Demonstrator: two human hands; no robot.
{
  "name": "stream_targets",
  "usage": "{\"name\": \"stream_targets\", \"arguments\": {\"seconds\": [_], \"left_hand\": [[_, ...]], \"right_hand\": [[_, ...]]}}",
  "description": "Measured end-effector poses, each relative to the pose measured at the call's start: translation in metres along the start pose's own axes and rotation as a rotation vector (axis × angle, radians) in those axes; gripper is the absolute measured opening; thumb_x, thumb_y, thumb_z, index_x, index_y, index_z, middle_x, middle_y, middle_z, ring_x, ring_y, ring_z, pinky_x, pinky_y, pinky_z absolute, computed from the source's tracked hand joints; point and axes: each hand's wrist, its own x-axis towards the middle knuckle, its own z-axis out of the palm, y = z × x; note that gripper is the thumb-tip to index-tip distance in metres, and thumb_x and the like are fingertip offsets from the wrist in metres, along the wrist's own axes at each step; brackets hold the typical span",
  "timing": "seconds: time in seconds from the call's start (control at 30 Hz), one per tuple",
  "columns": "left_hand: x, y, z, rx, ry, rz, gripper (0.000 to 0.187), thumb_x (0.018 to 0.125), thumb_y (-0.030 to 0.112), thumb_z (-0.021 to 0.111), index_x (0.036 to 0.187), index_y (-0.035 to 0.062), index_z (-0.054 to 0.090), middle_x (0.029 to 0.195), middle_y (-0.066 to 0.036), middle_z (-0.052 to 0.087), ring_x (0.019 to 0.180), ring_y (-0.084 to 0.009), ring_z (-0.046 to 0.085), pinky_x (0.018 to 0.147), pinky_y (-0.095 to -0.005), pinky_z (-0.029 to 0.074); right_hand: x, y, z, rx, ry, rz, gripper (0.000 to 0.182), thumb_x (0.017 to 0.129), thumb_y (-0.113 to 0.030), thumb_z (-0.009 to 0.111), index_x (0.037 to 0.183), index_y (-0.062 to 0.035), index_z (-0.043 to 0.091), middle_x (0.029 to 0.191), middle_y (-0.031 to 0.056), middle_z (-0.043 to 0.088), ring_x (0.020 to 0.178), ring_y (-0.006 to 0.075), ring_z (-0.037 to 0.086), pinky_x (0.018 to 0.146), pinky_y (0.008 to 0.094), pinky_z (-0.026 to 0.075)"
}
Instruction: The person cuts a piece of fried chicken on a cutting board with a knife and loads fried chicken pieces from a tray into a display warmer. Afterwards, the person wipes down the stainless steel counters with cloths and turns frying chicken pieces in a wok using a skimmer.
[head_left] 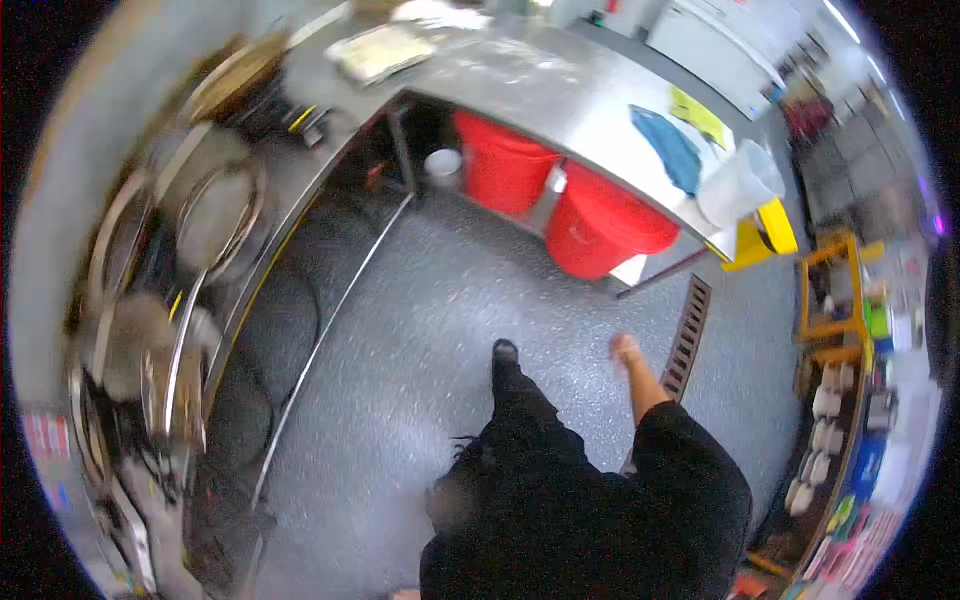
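Observation:
My right hand (625,350) hangs at the end of my bare forearm, over the grey floor (430,290) and to the left of a slotted floor drain (688,335). It touches nothing that I can see, and motion blur smears its fingers. My left hand does not show; only a dim blurred patch appears at the left side of my dark clothing (600,520). The nearest things ahead are two red bins (610,225) under a steel table (560,75).
On the table are a blue cloth (665,145), a yellow-green cloth (697,115) and a translucent bucket (742,182). A yellow container (775,232) stands by its corner. Metal equipment with round rims (215,220) lines the left. Shelving (830,290) with boxes stands right.

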Motion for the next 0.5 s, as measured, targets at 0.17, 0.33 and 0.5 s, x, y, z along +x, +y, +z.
{"name": "stream_targets", "arguments": {"seconds": [0.17,0.33,0.5], "left_hand": [[0.153,0.155,-0.038,0.885,0.019,0.619,0.027,0.091,0.025,0.052,0.103,0.0035,0.063,0.097,-0.017,0.063,0.093,-0.0366,0.059,0.087,-0.0468,0.045],[0.283,0.446,-0.045,-0.516,0.021,0.496,0.023,0.097,0.025,0.054,0.105,0.0046,0.059,0.090,-0.003,0.059,0.081,-0.0151,0.055,0.069,-0.0316,0.050],[0.245,0.688,0.004,-0.188,-0.227,0.779,0.022,0.091,0.011,0.055,0.113,0.0055,0.058,0.094,-0.004,0.062,0.084,-0.0133,0.059,0.074,-0.0287,0.050]], "right_hand": [[-0.013,-0.007,0.007,0.061,-0.007,-0.453,0.024,0.085,-0.022,0.048,0.086,-0.0065,0.067,0.093,0.0176,0.067,0.084,0.0326,0.065,0.072,0.0456,0.053],[-0.047,0.015,-0.057,-0.182,0.143,-0.374,0.020,0.086,-0.016,0.047,0.083,-0.0042,0.062,0.084,0.0188,0.063,0.078,0.0343,0.064,0.069,0.0431,0.053],[-0.019,0.028,-0.130,0.156,0.337,0.020,0.031,0.091,-0.025,0.048,0.105,-0.0028,0.065,0.106,0.0149,0.067,0.098,0.0326,0.064,0.084,0.0438,0.051]]}}
